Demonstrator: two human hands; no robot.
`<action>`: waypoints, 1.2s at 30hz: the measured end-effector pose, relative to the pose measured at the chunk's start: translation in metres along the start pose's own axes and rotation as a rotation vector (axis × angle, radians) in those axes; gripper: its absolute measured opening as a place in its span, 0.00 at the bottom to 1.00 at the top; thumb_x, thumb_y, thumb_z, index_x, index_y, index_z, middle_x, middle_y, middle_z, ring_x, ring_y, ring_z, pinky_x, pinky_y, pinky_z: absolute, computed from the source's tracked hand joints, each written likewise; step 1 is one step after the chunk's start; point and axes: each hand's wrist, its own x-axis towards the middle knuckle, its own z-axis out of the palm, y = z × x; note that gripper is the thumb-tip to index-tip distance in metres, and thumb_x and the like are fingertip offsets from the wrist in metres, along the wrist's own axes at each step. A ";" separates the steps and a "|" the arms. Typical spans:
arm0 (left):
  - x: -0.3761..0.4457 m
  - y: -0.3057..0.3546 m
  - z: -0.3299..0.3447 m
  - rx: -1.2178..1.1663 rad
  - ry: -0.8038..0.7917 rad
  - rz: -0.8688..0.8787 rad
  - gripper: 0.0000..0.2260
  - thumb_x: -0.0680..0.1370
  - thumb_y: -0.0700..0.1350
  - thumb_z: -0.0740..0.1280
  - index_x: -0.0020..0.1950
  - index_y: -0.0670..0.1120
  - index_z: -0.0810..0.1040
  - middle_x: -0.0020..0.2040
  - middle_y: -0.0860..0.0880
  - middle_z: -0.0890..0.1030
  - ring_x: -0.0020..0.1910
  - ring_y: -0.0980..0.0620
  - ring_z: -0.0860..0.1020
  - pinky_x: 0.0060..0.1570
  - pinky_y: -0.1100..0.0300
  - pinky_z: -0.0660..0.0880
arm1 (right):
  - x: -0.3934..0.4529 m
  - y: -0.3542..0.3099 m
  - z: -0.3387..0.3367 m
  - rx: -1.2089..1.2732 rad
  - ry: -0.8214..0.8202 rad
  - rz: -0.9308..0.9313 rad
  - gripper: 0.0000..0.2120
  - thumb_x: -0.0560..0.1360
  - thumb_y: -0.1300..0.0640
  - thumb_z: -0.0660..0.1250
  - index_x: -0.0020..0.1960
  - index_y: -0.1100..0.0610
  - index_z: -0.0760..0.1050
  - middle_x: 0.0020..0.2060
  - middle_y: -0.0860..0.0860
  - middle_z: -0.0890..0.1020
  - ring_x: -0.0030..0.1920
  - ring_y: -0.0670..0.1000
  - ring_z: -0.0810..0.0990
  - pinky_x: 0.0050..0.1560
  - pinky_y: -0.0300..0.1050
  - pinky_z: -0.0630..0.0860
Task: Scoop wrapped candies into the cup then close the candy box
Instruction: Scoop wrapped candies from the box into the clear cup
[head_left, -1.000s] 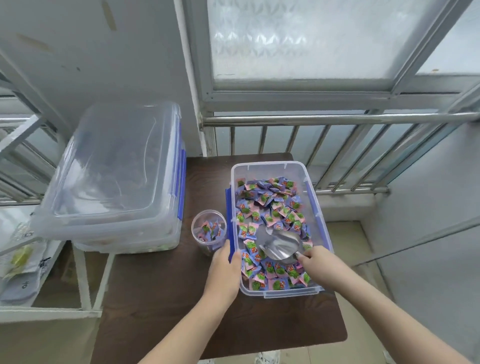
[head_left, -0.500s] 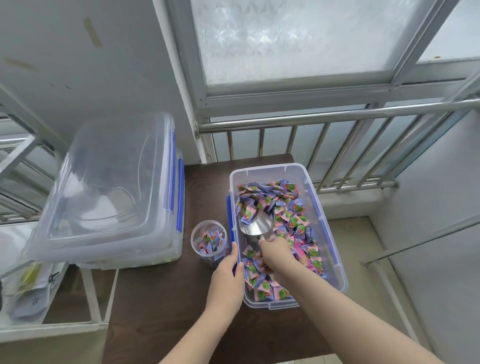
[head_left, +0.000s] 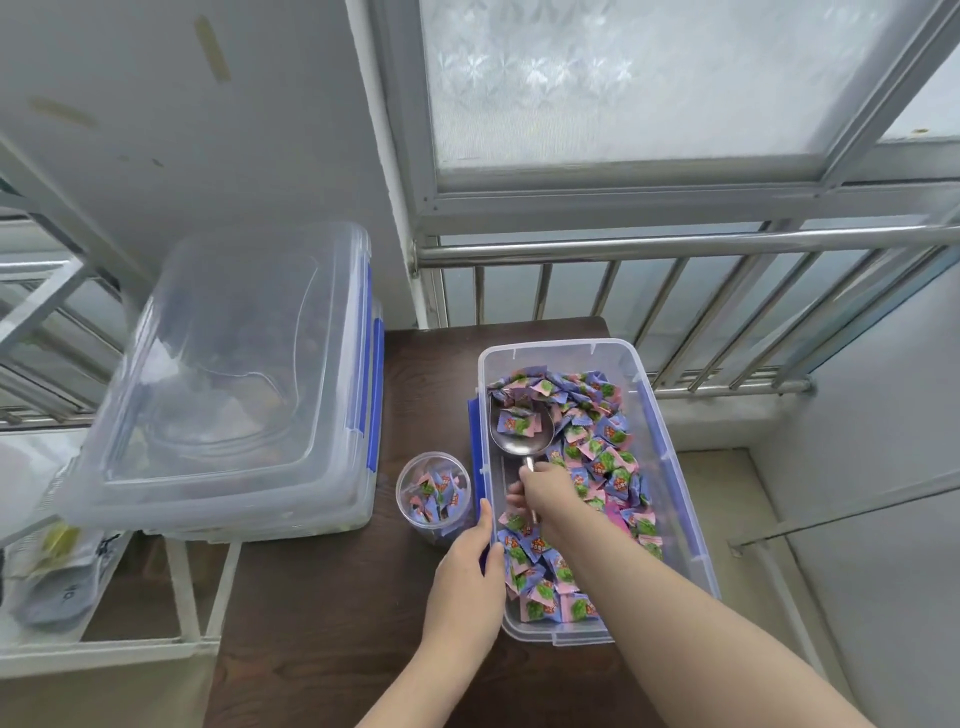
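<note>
- the candy box (head_left: 644, 374) sits on the dark bench (head_left: 322, 597) right between and ahead of the two hands; it's open, no cover on it, and packed with wrapped candies (head_left: 597, 457) in pink, purple and green; they're heaped mostly on the side by the right forearm and at the near end, with a bare strip of floor along the wall nearest the left hand
- right hand (head_left: 545, 493) is down inside the box, fingers curled around the thin handle of a metal scoop (head_left: 519, 428); the handle runs back under the palm, so how it's gripped there I can't really tell
- the scoop bowl pointing away from the person, just beyond the right hand's knuckles, roughly level; a few candies sit in its far part, the near part is bare metal
- left hand (head_left: 467, 577) rests against the outside of the box's near-left wall, fingers together and pressed flat to the plastic, thumb up along the rim next to the blue latch (head_left: 475, 452); not holding anything loose, just braced on the box
- the cup (head_left: 434, 496) is clear, upright on the bench, just ahead of the left hand's fingertips and right beside the box wall; some candies already in it; whether cup and box actually touch I can't tell
- both forearms come in from the bottom edge, the right one crossing over the near corner of the box
- farther off past the left hand: a big clear lidded bin (head_left: 228, 384) with blue clips
</note>
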 end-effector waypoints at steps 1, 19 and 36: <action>0.000 0.000 0.000 0.004 -0.003 0.002 0.23 0.85 0.46 0.59 0.80 0.54 0.61 0.55 0.67 0.69 0.46 0.73 0.71 0.42 0.80 0.68 | 0.001 0.003 -0.003 -0.023 0.009 -0.018 0.10 0.82 0.62 0.56 0.43 0.58 0.70 0.34 0.55 0.76 0.30 0.50 0.76 0.27 0.40 0.71; 0.003 -0.005 0.002 -0.041 0.008 0.007 0.23 0.84 0.44 0.60 0.80 0.53 0.63 0.67 0.62 0.72 0.50 0.74 0.69 0.41 0.84 0.65 | -0.019 -0.040 0.011 0.208 -0.026 0.061 0.09 0.84 0.61 0.52 0.54 0.67 0.66 0.35 0.63 0.71 0.15 0.58 0.76 0.10 0.42 0.69; 0.005 -0.001 0.004 -0.040 0.001 -0.001 0.24 0.85 0.45 0.58 0.81 0.54 0.60 0.58 0.64 0.68 0.44 0.77 0.67 0.38 0.80 0.68 | -0.005 0.010 -0.040 -0.037 0.026 -0.187 0.11 0.82 0.61 0.58 0.57 0.62 0.78 0.41 0.55 0.80 0.36 0.49 0.77 0.33 0.39 0.73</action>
